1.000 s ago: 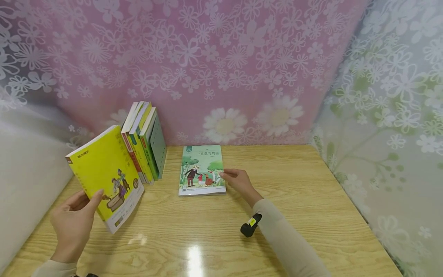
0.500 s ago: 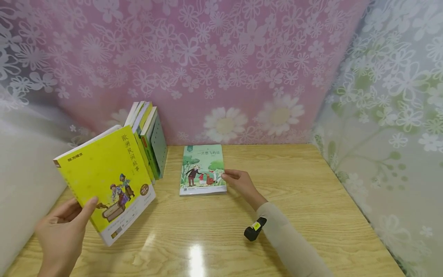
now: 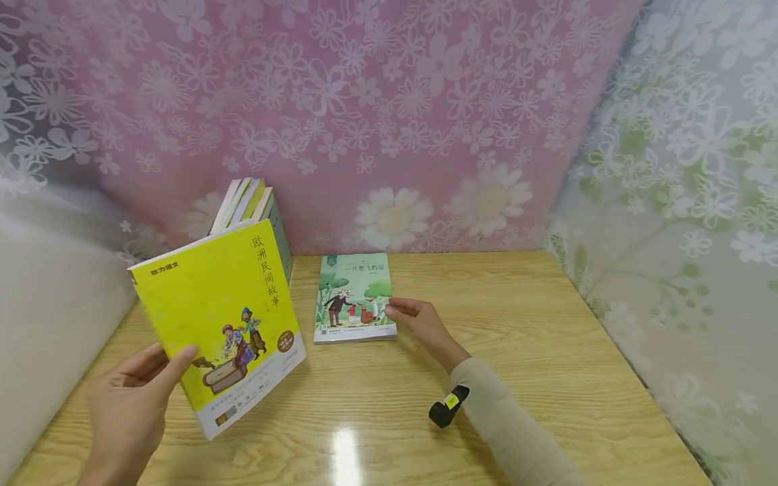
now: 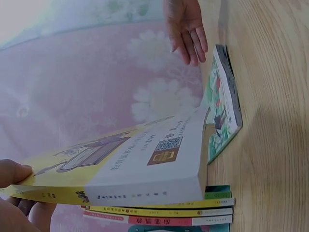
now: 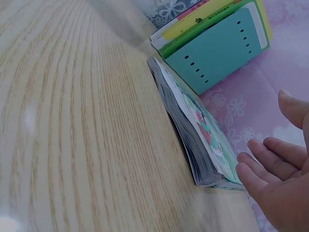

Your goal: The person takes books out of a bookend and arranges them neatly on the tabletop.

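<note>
The left hand (image 3: 129, 401) grasps the yellow book (image 3: 221, 310) between thumb and fingers, tilted above the wooden table (image 3: 504, 297), while the right hand (image 3: 427, 331), unclenched with fingers extended, is just beside the flat-lying green book (image 3: 354, 290).

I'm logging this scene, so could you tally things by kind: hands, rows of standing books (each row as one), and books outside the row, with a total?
Hands: 2, the left hand and the right hand
Row of standing books: 1
Books outside the row: 2, the yellow book in the left grip and the green book lying flat
Total: 5
</note>
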`<action>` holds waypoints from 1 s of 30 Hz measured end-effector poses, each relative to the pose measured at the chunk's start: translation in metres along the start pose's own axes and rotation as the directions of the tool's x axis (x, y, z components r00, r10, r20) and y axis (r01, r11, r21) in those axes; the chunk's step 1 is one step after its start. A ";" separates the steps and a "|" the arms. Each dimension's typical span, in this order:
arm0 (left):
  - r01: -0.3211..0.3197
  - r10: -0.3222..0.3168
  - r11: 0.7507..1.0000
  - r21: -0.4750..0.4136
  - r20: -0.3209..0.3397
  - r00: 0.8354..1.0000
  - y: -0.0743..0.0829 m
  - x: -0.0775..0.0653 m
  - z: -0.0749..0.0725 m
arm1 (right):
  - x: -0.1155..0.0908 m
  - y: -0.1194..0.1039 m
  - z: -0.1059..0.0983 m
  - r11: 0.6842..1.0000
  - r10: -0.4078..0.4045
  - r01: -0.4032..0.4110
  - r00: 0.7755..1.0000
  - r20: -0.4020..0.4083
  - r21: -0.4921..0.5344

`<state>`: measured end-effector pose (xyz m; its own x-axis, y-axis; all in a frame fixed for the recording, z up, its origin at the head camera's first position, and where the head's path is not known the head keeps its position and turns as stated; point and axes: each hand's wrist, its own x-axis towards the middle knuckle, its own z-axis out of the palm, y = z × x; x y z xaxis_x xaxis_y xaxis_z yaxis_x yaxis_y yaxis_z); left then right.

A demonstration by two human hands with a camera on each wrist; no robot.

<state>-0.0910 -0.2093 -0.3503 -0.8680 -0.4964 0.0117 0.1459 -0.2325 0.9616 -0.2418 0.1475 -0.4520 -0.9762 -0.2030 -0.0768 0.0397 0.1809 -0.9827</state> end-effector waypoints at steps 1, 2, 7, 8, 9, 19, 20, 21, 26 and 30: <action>0.000 0.000 1.000 -0.004 0.009 1.000 0.000 -0.001 0.002 | -0.001 -0.001 0.000 1.000 0.000 0.000 1.000 0.006 0.003; -0.002 0.002 1.000 -0.008 0.017 1.000 -0.001 -0.001 0.004 | -0.002 -0.002 0.000 1.000 0.000 0.000 1.000 0.011 0.007; 0.002 -0.002 1.000 0.009 0.084 0.996 -0.005 -0.002 0.011 | -0.005 -0.005 -0.001 1.000 -0.007 0.005 0.997 0.072 0.028; 0.000 -0.002 1.000 0.023 0.100 0.995 -0.006 -0.003 0.012 | -0.006 -0.005 -0.001 1.000 -0.012 0.009 0.995 0.095 0.026; 0.000 -0.004 0.999 0.036 0.119 0.993 -0.007 -0.003 0.014 | -0.006 -0.005 -0.001 1.000 -0.016 0.013 0.993 0.120 0.029; -0.045 0.007 0.991 0.125 0.293 0.956 -0.015 -0.001 0.033 | -0.013 -0.006 -0.001 0.980 -0.109 0.037 0.922 0.373 0.195; -0.046 0.003 0.991 0.129 0.315 0.949 -0.016 -0.001 0.035 | -0.014 -0.007 -0.001 0.975 -0.123 0.037 0.912 0.392 0.221; -0.043 -0.005 0.990 0.134 0.334 0.942 -0.017 0.000 0.036 | -0.014 -0.007 0.000 0.968 -0.135 0.032 0.903 0.409 0.249; -0.025 -0.037 0.989 0.147 0.404 0.914 -0.021 0.003 0.044 | -0.019 -0.010 0.003 0.946 -0.158 -0.004 0.867 0.472 0.324; -0.012 -0.053 0.990 0.138 0.455 0.889 -0.025 0.005 0.050 | -0.020 -0.011 0.003 0.935 -0.173 -0.031 0.832 0.527 0.354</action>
<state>-0.1229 -0.1646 -0.3603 -0.9953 -0.0482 0.0845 0.0893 -0.1088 0.9900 -0.2223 0.1468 -0.4397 -0.7071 -0.7069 0.0169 0.1425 -0.1659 -0.9758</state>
